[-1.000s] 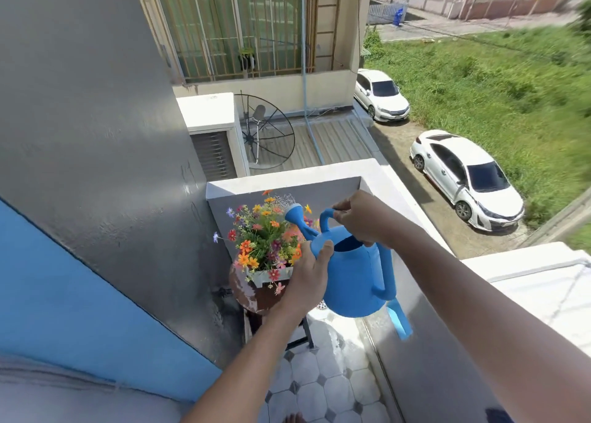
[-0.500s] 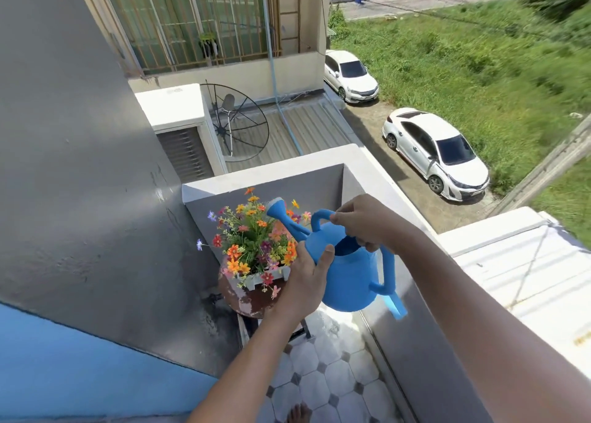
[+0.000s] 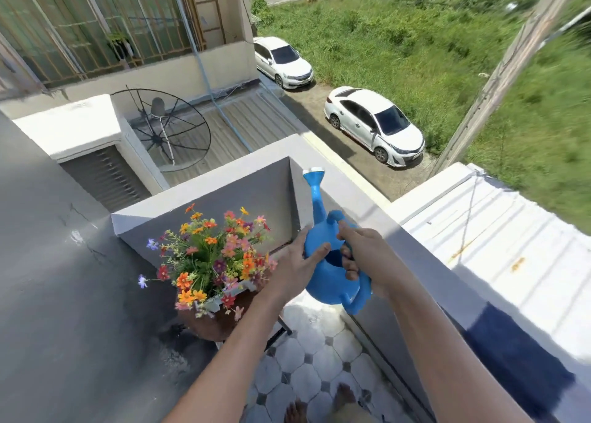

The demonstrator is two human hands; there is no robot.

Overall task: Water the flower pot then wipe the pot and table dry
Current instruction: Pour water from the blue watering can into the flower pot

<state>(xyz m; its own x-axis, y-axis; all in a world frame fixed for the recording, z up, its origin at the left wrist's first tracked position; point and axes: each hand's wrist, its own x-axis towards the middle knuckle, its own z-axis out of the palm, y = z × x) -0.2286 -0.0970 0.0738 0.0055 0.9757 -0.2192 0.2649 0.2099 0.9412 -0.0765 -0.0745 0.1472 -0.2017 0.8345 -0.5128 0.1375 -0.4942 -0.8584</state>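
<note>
A blue watering can [image 3: 329, 282] hangs in the air to the right of the flowers, its spout [image 3: 315, 195] pointing up and away. My right hand [image 3: 364, 253] grips its top handle. My left hand [image 3: 294, 269] presses flat against the can's left side. The flower pot [image 3: 220, 301], white-rimmed, holds orange, red and pink flowers [image 3: 214, 253] and stands on a small brown round table [image 3: 217, 326] in the balcony corner. The table top is mostly hidden under the pot and my left forearm.
A grey wall [image 3: 64, 294] rises on the left. The balcony's low parapet [image 3: 367, 211] runs behind and to the right of the can. The tiled floor [image 3: 313, 365] below looks wet. A dark blue cloth [image 3: 511, 352] lies on the ledge at right.
The can has tipped back from pouring over the flowers: its spout now points up and away, and the can sits further right of the pot. Both hands stayed on it.
</note>
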